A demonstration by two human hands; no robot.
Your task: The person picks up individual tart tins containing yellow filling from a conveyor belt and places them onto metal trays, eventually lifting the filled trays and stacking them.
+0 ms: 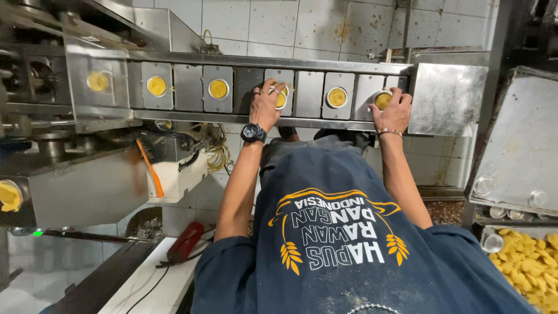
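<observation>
Hiding cups (pixel 281 96): hand (pixel 266 106), hand (pixel 393 111)

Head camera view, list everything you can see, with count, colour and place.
Conveyor: one, steel, across the tiled wall.
Filled cups: about six showing, clear with yellow filling, in the conveyor's plates.
Yellow pieces: a heap, lower right tray.
Empty cups: several, clear, right side.
Red tool: one, on the white ledge, lower left.
Watch: one, black, left wrist.
Bracelet: one, right wrist.
Left hand: on a cup at mid conveyor.
Right hand: on the rightmost cup.
</observation>
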